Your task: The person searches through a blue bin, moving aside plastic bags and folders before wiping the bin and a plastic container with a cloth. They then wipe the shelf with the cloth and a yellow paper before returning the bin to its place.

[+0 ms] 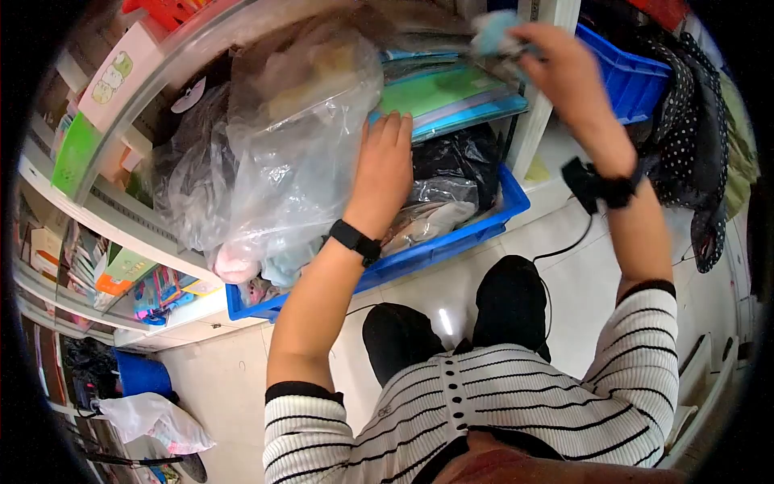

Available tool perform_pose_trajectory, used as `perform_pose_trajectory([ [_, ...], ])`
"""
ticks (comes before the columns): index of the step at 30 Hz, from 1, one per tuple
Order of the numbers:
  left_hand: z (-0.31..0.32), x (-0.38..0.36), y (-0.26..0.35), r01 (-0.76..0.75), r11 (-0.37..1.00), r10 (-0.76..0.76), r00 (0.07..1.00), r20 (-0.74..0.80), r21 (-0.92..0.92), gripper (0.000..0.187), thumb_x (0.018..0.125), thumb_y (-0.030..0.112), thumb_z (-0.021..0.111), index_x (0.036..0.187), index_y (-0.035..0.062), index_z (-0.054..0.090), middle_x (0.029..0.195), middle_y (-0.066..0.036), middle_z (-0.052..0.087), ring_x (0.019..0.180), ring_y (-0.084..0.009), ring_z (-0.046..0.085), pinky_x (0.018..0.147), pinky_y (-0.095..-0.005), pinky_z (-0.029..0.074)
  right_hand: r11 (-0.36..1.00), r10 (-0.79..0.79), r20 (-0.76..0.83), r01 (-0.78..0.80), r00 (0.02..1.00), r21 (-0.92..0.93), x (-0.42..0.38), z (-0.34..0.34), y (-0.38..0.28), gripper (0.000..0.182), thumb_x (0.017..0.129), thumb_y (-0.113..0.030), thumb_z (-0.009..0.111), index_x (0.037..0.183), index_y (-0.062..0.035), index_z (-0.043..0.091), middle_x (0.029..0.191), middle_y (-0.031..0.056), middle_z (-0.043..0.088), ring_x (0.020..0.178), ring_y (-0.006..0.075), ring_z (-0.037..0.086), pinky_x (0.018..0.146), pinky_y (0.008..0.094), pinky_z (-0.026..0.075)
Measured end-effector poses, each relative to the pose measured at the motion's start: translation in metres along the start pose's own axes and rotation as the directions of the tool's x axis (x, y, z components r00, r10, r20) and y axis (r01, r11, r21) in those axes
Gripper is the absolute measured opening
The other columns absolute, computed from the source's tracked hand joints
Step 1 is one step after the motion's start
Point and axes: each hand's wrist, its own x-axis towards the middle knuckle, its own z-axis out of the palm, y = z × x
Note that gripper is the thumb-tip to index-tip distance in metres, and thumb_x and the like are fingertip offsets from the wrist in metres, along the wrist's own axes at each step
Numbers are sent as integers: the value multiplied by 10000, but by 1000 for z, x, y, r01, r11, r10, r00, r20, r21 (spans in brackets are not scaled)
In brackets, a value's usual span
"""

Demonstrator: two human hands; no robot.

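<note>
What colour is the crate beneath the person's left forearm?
The plastic crate is bright blue, best seen along its front wall in the head view.

White shelves (pixel 121 231) stand at left; the pale tiled floor (pixel 222 379) shows a bright streak (pixel 446 321).

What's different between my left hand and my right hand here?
The right hand grips a blurred, pale blue item; the left hand lies against the clear plastic bag, though whether it grips anything is unclear.
The left hand's fingers lie close together, looking sharp; the right hand's fingers bend toward the item and look blurred.
Both have something black strapped around the wrist.
</note>
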Motion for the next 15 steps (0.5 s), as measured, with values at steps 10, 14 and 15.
perform_pose_trajectory([
  [10, 9, -2, -1, 49, 978, -67, 994, -83, -201, 448, 755, -5, 528, 1200, -16, 482, 1185, -191, 522, 1113, -327, 487, 1041, -501, 310, 963, 254, 614, -255, 747, -88, 18, 162, -66, 330, 754, -312, 594, 959, -73, 692, 900, 203, 660, 878, 383, 622, 818, 456, 494],
  [14, 16, -4, -1, 95, 971, -105, 994, -36, -218, 444, 744, -26, 506, 1187, -38, 483, 1185, -205, 521, 1114, -339, 488, 1043, -470, 309, 973, 125, 539, -210, 833, 99, 11, 161, -57, 335, 763, -325, 620, 974, -72, 685, 908, 198, 661, 875, 380, 626, 798, 453, 504],
  [15, 18, -3, -2, 79, 977, -101, 989, -106, -197, 445, 740, -30, 503, 1184, -42, 485, 1185, -209, 522, 1115, -340, 489, 1043, -458, 310, 984, 83, 498, -149, 863, 94, 8, 157, -40, 325, 773, -307, 626, 967, -52, 680, 919, 198, 661, 875, 375, 630, 785, 456, 509],
])
